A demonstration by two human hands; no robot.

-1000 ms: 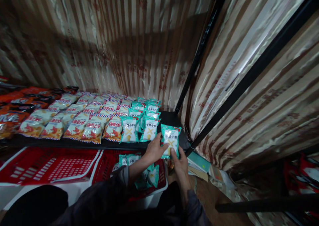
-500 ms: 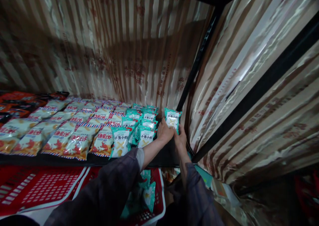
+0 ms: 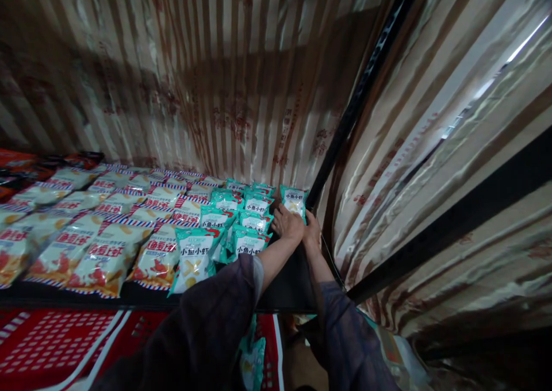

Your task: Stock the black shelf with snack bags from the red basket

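A teal-and-white snack bag [image 3: 294, 197] stands upright at the back right of the black shelf [image 3: 287, 284], between my two hands. My left hand [image 3: 287, 223] grips its lower left side, with the fingers curled against it. On the bag's right edge, my right hand [image 3: 312, 233] is closed, its fingertips partly hidden. Just left of my hands, matching teal bags [image 3: 254, 221] stand in two rows, one behind another. The front one [image 3: 195, 260] of the left row leans back near the shelf's front edge.
White-and-orange snack bags [image 3: 107, 256] fill the shelf farther left, with dark orange packs [image 3: 21, 161] beyond. Red baskets [image 3: 56, 345] sit below the front edge, one holding teal bags [image 3: 252, 362]. A black post [image 3: 349, 115] and striped curtains [image 3: 241, 80] bound the back and right.
Both hands have moved the teal bag slightly farther back on the shelf, to the shelf's rear. The camera has come closer and tilted a little.
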